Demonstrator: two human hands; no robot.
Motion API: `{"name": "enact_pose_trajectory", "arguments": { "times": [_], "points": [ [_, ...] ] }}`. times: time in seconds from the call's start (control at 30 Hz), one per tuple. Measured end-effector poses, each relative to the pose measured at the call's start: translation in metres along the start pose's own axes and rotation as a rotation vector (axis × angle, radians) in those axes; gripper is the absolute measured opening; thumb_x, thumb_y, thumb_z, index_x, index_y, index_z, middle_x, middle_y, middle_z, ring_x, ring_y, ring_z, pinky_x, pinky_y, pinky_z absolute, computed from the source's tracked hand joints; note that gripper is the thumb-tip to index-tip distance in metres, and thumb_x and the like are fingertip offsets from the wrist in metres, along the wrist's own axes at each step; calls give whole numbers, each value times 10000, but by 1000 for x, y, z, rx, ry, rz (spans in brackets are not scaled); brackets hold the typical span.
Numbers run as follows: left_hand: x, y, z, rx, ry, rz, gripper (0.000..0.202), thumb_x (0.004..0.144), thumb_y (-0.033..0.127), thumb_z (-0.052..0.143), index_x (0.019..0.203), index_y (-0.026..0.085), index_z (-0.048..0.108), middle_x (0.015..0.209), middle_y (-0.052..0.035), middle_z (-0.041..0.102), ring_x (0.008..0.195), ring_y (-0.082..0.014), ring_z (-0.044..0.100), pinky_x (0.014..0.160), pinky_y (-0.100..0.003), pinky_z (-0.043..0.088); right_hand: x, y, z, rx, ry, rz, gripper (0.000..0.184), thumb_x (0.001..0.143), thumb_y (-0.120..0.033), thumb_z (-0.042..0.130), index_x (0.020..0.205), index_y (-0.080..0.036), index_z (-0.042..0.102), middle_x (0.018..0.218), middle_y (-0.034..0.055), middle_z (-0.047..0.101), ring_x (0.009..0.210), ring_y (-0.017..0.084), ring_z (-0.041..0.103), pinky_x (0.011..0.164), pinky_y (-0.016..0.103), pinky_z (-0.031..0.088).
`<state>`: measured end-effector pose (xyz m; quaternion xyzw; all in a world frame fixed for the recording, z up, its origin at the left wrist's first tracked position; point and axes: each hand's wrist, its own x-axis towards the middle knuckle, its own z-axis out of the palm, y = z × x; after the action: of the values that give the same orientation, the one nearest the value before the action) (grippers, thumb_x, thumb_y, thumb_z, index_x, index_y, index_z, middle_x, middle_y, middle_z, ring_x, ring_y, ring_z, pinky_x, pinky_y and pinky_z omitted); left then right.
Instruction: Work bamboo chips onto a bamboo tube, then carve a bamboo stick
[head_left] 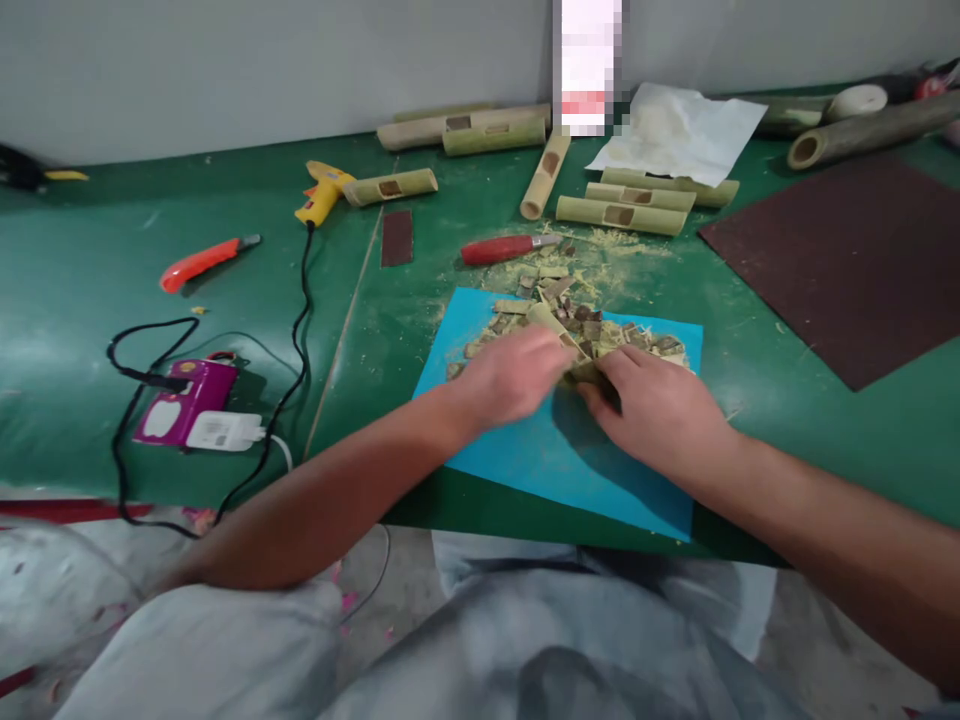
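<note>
Between the two hands, over one blue sheet, one bamboo tube is held at a slant. Its near end is gripped by the right hand; the left hand is curled close against its side, but whether the tube or some small tool is pinched there cannot be told. For good work, the tube should be kept firmly steadied by the right hand, any strokes should be kept short and light, and fingertips should be kept off the cut edges. Just beyond both hands, chips are heaped, too many to be counted. Farther beyond the left hand, one red-handled knife is seen; well to its left, one glue gun, one orange cutter and one purple power box are counted. Beyond the right hand, three tubes are laid side by side near one white paper; to its right, one large dark sheet is spread.
</note>
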<state>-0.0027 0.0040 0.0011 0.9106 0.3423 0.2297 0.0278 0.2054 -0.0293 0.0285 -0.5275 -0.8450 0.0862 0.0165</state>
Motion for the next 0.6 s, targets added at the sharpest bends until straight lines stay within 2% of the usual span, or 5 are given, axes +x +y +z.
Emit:
{"name": "enact_pose_trajectory", "arguments": {
  "times": [0.1,0.33,0.5,0.6],
  "points": [
    [-1,0,0,26,36,2,360,1071,252,373,923,149,685,818,-73,647,776,-179,597,694,-305,484,0,0,1,5,21,-4,259,974,-329,500,913,-140,667,909,120,692,778,225,628,585,324,294],
    [1,1,1,52,21,35,409,1080,263,348,875,146,682,784,-69,642,735,-178,584,660,-303,469,-1,0,0,10,9,7,240,970,-321,513,922,-146,668,934,124,695,786,219,630,583,317,302],
    [0,-1,2,32,48,30,375,1076,252,358,919,147,682,808,-69,645,769,-178,591,690,-307,478,0,-1,-1,-2,-5,18,263,982,-338,502,937,-142,671,932,127,698,803,228,639,593,319,310],
    [0,-2,1,35,3,31,371,1071,252,365,896,156,678,809,-69,639,763,-177,586,677,-307,473,0,-2,-2,0,-16,11,256,978,-331,507,938,-139,672,939,129,697,801,226,637,588,318,307]
  ]
}}
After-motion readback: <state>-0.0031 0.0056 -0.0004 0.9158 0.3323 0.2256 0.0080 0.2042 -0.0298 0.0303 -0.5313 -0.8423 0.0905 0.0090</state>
